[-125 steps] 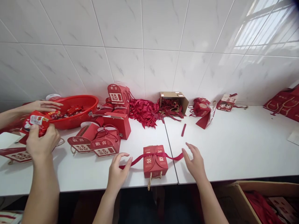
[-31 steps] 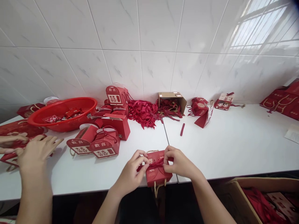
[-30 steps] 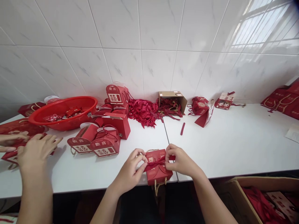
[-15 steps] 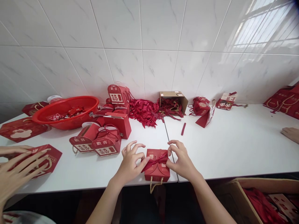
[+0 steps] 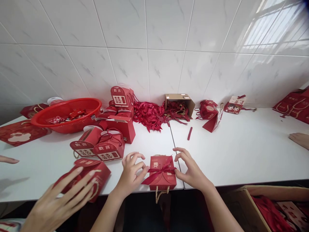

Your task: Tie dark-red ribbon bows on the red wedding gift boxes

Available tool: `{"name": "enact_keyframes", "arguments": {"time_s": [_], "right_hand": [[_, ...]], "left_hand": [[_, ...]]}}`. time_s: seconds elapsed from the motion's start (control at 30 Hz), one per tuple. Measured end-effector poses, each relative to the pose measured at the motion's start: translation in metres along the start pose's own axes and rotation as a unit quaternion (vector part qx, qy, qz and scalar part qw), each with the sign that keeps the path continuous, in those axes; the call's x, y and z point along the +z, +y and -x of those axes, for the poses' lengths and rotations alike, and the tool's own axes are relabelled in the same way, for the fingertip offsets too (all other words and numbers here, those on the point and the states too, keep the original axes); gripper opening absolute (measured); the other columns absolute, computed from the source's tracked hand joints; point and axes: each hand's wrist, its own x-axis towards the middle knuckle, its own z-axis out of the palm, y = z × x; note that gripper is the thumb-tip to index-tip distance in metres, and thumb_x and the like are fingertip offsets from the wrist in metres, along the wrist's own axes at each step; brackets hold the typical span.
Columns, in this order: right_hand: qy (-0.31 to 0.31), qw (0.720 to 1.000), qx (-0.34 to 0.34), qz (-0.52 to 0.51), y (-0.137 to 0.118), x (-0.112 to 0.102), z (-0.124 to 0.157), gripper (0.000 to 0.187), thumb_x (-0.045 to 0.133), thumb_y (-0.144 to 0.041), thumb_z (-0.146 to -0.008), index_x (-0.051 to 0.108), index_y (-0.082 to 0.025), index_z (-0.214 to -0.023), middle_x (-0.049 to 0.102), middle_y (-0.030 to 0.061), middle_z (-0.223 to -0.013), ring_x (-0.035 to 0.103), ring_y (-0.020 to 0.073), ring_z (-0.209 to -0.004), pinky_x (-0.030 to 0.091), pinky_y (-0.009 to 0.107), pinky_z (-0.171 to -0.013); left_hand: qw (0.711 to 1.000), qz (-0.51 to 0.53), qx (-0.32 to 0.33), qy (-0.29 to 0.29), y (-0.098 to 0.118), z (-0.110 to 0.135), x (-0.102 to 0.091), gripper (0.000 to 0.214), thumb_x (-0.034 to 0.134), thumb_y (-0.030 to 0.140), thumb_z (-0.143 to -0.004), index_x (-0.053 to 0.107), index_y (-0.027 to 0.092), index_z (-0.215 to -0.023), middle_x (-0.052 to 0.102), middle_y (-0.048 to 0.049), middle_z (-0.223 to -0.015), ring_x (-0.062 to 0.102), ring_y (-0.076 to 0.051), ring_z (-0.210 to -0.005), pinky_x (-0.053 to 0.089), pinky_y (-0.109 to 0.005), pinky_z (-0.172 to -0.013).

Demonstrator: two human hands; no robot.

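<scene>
A small red gift box [image 5: 162, 186] with twisted cord handles lies flat at the table's front edge. A dark red ribbon [image 5: 164, 168] is tied in a bow across its top, one tail trailing left. My left hand [image 5: 132, 172] pinches the left loop of the bow between thumb and fingertip, its other fingers curled up. On the opposite side my right hand [image 5: 190, 170] grips the bow's right loop the same way. Left of me, a co-worker's hand [image 5: 65, 199] rests on another red gift box [image 5: 102, 172] with a cord handle.
Several red boxes [image 5: 109, 149] stand left of centre, beside a red plastic basket [image 5: 66, 127]. Behind are a pile of red ribbons [image 5: 151, 116] and a cardboard box [image 5: 180, 96] of ribbons. An open carton [image 5: 253, 209] sits below right. Another person's hand [image 5: 299, 140] rests far right.
The bow is now wider and flatter, its loops spread and left tail showing more. The co-worker's hand has brought its red box rightward, nearer my left arm.
</scene>
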Motion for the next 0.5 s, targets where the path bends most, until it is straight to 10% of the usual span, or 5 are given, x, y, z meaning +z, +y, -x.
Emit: {"name": "enact_keyframes", "arguments": {"time_s": [0.17, 0.33, 0.5], "right_hand": [[-0.119, 0.989, -0.019, -0.087, 0.022, 0.017, 0.016, 0.104, 0.082, -0.042, -0.06, 0.022, -0.025, -0.144, 0.025, 0.0148, -0.151, 0.025, 0.0303, -0.14, 0.028, 0.045, -0.113], [-0.055, 0.996, 0.011, -0.069, 0.041, 0.01, 0.033, 0.09, 0.077, -0.031, -0.067, 0.027, -0.028, -0.142, 0.033, 0.0113, -0.147, 0.034, 0.0272, -0.136, 0.03, 0.043, -0.112], [0.093, 0.986, 0.138, -0.007, 0.102, -0.063, 0.031, 0.086, 0.069, -0.046, -0.07, 0.029, -0.022, -0.142, 0.046, 0.0148, -0.139, 0.048, 0.0309, -0.125, 0.039, 0.047, -0.104]], "left_hand": [[0.99, 0.106, -0.089, 0.018, 0.009, 0.009, 0.019, 0.022, 0.044, 0.028, -0.091, 0.057, 0.024, -0.073, 0.063, -0.0024, -0.103, 0.056, -0.025, -0.107, 0.042, -0.044, -0.094], [0.946, 0.282, -0.152, 0.049, 0.02, 0.015, 0.042, 0.015, 0.054, 0.033, -0.085, 0.058, 0.034, -0.1, 0.063, -0.0018, -0.109, 0.06, -0.026, -0.108, 0.051, -0.041, -0.092], [0.901, 0.331, -0.264, 0.091, 0.014, 0.021, 0.066, 0.033, 0.05, 0.043, -0.086, 0.049, 0.023, -0.112, 0.063, -0.0098, -0.109, 0.065, -0.025, -0.098, 0.055, -0.041, -0.084]]}}
